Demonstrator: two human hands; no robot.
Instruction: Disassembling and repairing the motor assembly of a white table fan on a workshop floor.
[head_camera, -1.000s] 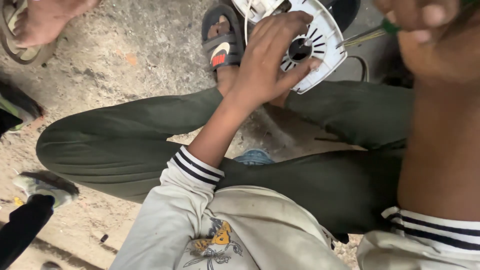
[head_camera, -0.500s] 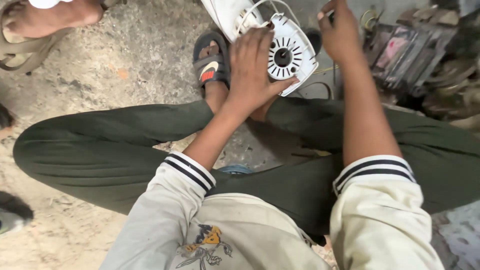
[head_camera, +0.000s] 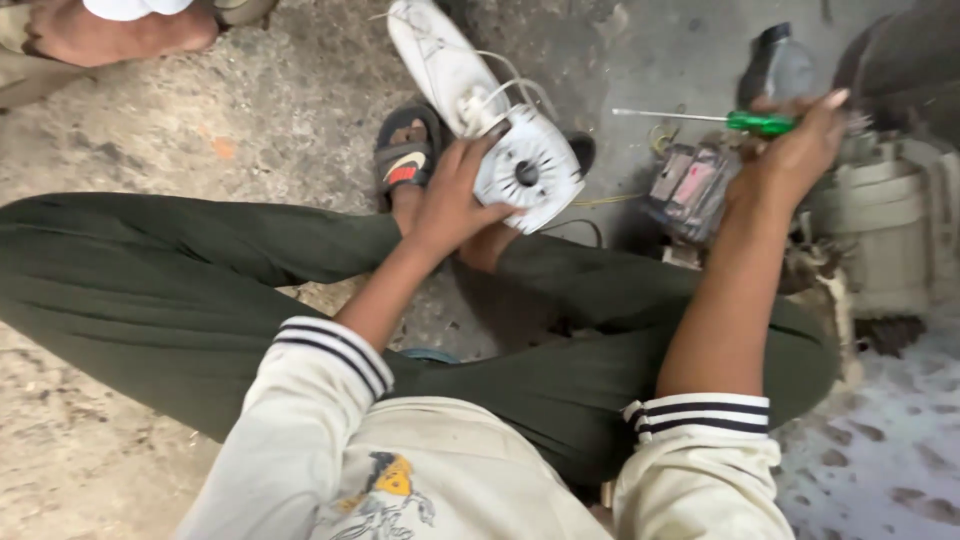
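Observation:
I sit cross-legged on the ground in dark green trousers. My left hand (head_camera: 455, 195) grips a white round motor housing (head_camera: 530, 170) with slots and a centre hole, held above my ankle. A white fan blade (head_camera: 435, 60) and thin wires stick out behind it. My right hand (head_camera: 795, 150) is out to the right, closed on a screwdriver (head_camera: 700, 118) with a green handle, its shaft pointing left. That hand hovers over a small motor core (head_camera: 690, 190) on the ground.
My sandalled foot (head_camera: 405, 155) rests under the housing. Another person's bare foot (head_camera: 110, 30) is at the top left. A dark bottle (head_camera: 775, 65) stands at the back right, with beige machine parts (head_camera: 885, 230) beside it. The ground is rough concrete.
My right hand has moved away from the housing out to the right, and the green-handled screwdriver now shows in it. The view has swung right. My left hand keeps its hold.

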